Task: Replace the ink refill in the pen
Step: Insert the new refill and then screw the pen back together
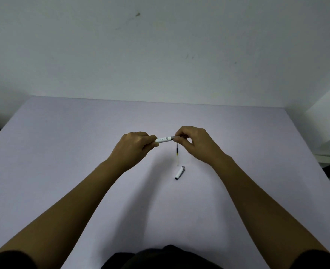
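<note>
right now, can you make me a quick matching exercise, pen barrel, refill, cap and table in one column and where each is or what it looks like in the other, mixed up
Column one:
1. pen barrel
2. ink refill
3. pen cap
4. table

Column two:
A. lies loose on the table, nearest the person, white with a grey end
B. pale purple surface under everything
C. held off the table, left hand at one end and right hand at the grey end
D. thin stick lying on the table below the hands, dark at its far end and pale at its near end

Pairs: 1-C, 2-D, 3-A, 4-B
</note>
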### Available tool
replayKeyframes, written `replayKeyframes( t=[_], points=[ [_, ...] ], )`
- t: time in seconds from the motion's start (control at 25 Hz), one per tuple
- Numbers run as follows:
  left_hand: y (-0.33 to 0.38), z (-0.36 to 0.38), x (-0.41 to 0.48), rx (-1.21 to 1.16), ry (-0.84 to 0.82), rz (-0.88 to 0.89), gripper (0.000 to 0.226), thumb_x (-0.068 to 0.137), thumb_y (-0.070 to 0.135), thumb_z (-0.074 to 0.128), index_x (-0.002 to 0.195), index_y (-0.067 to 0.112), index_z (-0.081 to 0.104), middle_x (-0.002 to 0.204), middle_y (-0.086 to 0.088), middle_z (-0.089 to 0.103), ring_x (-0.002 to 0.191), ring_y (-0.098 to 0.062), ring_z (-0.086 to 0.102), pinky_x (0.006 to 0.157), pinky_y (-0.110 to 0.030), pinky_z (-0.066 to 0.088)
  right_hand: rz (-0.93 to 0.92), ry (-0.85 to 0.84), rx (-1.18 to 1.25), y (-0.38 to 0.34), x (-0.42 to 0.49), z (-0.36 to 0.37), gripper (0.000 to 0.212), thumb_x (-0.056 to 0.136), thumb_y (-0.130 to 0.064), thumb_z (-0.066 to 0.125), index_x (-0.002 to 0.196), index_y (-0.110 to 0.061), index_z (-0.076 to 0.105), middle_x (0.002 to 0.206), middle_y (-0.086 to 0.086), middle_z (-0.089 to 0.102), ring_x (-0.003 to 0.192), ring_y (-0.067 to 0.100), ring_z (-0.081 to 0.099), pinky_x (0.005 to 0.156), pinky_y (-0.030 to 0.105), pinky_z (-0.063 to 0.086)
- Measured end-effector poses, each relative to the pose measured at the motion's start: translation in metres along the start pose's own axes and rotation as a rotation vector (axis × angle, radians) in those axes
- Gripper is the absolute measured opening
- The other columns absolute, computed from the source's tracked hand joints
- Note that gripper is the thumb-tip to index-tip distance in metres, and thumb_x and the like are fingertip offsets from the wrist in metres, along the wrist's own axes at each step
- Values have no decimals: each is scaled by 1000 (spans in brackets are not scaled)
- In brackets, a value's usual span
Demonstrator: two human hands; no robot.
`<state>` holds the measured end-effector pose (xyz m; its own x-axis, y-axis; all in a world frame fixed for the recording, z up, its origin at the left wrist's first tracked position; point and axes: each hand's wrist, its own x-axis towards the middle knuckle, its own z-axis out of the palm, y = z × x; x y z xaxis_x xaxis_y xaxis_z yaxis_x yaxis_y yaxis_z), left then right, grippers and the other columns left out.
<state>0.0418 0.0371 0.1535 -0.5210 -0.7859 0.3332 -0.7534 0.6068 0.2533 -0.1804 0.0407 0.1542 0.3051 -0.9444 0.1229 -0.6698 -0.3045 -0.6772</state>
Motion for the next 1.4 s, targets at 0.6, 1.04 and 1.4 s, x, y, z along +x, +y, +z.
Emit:
replayKeyframes(
  t=[0.6,1.04,1.4],
  points=[
    [0,-1,0,9,19,-2,39,88,37,39,76,10,64,50,-4,48,44,-23,39,44,-25,24,-95,14,-125,2,4,-3,19,90,-32,57,94,-15,63,87,-2,63,79,13,56,71,25,45],
    [1,-1,1,18,19,0,38,88,36,38,75,10,62,50,-2,44,44,-22,36,43,-26,24,-79,8,-190,-3,5,-1,21,95,-27,46,92,-13,61,85,3,64,77,19,55,70,34,47],
    [2,-3,3,20,26,9,36,89,35,39,74,10,61,50,1,37,45,-20,33,43,-27,23,-87,-20,-220,-3,7,-4,23,96,-31,44,92,-14,60,84,0,61,75,16,53,67,30,43]
  ],
)
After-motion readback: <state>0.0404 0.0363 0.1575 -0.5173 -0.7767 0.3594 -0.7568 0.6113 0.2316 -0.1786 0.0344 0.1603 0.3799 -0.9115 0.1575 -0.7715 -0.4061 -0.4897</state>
